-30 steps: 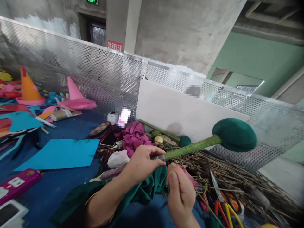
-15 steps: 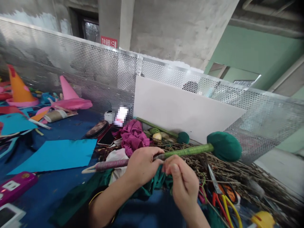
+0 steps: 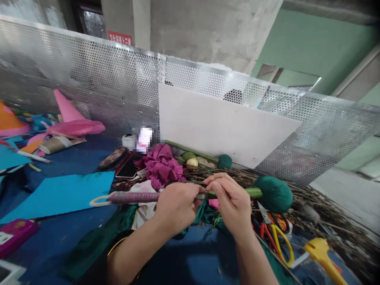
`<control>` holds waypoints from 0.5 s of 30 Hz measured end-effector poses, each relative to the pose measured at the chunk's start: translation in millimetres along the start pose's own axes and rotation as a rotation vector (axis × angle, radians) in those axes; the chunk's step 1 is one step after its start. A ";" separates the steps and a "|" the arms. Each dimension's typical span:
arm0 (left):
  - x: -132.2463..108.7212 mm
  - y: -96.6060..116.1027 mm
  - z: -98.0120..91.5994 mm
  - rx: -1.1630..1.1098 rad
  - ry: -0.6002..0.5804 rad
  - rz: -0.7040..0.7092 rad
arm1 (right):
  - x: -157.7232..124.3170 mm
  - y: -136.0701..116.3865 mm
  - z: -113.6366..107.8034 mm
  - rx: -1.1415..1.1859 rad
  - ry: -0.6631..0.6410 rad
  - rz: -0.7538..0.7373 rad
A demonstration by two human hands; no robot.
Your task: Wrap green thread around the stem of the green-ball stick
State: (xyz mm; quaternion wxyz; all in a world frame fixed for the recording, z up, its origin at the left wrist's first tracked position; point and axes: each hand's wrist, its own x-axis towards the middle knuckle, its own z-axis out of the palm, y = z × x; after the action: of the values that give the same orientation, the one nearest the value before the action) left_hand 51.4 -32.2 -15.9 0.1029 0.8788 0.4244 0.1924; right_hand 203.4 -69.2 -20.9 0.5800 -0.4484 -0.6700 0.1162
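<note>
A wrapped stick [image 3: 135, 197] with a green cloth-covered head [image 3: 273, 194] lies level across the middle of the view. Purple wrapping covers its left part, green its right part, and a pale cord loop [image 3: 99, 200] is at the left end. My left hand [image 3: 178, 204] is closed around the stick near its middle. Just right of it, my right hand [image 3: 230, 196] is over the green part with thumb and fingertips pinched together; what lies in the pinch is too small to make out. Dark green cloth [image 3: 204, 213] lies below the stick, between my hands.
Purple cloth [image 3: 162, 164], a phone [image 3: 127, 168] and a blue sheet [image 3: 65, 194] lie left of centre. Dry twigs [image 3: 305, 206], scissors [image 3: 280, 241] and a yellow-handled tool [image 3: 319, 253] are at right. A white board [image 3: 219, 122] leans on the perforated metal screen [image 3: 115, 75] behind.
My right hand has moved up from below the stick to over its green part, still pinching. My left hand keeps its hold. The whole view has shifted somewhat.
</note>
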 end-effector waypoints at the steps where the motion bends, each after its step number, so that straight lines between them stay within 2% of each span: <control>1: -0.3 0.1 0.6 0.015 -0.004 0.018 | 0.8 0.3 -0.3 -0.017 0.011 0.011; 7: -2.0 1.7 3.7 0.114 0.025 0.140 | 5.8 5.4 -3.2 -0.054 0.004 0.117; 15: -2.3 -1.2 9.7 0.144 0.193 0.402 | 6.2 12.3 -7.0 -0.094 -0.012 0.152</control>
State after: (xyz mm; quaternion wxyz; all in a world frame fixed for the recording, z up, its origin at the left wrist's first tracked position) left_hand 53.4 -33.4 -25.7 -0.0416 0.9283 0.2613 0.2613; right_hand 215.8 -60.1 -22.9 0.5438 -0.5241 -0.6422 0.1310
